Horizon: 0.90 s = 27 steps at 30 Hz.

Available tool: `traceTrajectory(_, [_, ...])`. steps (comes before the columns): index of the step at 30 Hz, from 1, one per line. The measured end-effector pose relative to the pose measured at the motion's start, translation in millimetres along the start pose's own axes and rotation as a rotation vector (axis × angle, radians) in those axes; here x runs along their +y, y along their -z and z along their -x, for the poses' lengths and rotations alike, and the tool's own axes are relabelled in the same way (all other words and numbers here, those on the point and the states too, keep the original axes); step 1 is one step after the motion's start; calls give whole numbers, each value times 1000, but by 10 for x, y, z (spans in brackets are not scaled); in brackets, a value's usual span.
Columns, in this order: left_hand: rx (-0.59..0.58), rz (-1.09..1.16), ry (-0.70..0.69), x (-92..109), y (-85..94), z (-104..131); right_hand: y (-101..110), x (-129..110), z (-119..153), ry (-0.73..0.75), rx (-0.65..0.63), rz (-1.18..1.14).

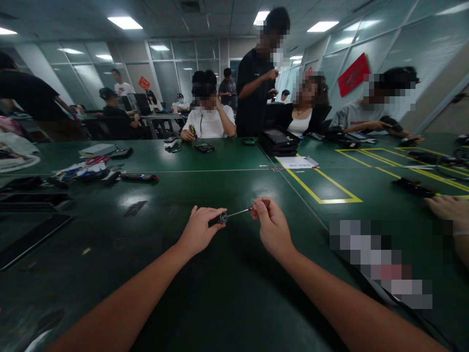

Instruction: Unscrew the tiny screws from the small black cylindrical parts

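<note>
Near the middle of the green table [205, 303], my left hand [201, 229] grips a small dark cylindrical part [223, 218] between thumb and fingers, its round end turned to the right. My right hand [271, 226] is closed on the red handle of a thin screwdriver [239, 213]. The metal shaft points left, and its tip is at the round end of the part. Whether the tip sits inside it is too small to tell. Both hands are held above the tabletop.
On the left lie a dark flat panel [32, 239], a pile of tools and cables [86, 171] and a pen-like tool [139, 177]. Black trays [279, 141] stand across the table beside a white paper [298, 162]. Several people are around; another person's hand [449, 210] rests at the right.
</note>
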<state>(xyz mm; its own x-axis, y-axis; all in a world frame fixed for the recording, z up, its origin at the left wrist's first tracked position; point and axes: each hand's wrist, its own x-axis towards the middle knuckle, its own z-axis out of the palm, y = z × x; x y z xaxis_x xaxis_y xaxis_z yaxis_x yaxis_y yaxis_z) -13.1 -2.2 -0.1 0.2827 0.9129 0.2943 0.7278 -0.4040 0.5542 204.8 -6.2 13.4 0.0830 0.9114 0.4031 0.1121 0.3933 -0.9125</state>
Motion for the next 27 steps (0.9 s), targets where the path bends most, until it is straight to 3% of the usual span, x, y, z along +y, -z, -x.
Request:
traceTrajectory(11, [-70, -25, -21, 63, -37, -4, 35, -99, 44, 161, -116, 326])
traceTrajectory(16, [-85, -18, -29, 33, -75, -11, 63, -119, 25, 181, -47, 387])
traceTrajectory(22, [-21, 74, 10, 47, -60, -29, 86, -114, 15, 187, 30, 383])
traceTrajectory(27, [136, 301, 72, 39, -55, -50, 96, -120, 18, 192, 56, 343])
